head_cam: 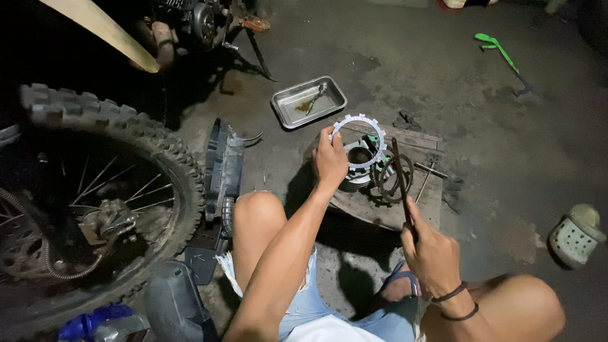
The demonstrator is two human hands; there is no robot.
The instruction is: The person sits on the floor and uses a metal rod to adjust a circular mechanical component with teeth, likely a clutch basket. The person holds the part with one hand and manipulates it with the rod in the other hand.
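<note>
While you crouch on the dark concrete floor (481,126), your left hand (330,159) pinches a thin, pale grey toothed ring plate (358,143) by its near edge and holds it upright, just above a dark round metal clutch basket (358,170). That basket stands on a flat wooden board (380,209) in front of your knees. Your right hand (432,250) is closed around the lower end of a long, dark, narrow metal tool (401,183), whose tip reaches up beside the ring plate. Dark toothed rings (394,178) lie on the board just to the right of the basket. A shallow rectangular steel tray (309,101) sits on the floor beyond the board, and a knobbly black motorcycle tyre (120,145) with spokes stands well to your left
</note>
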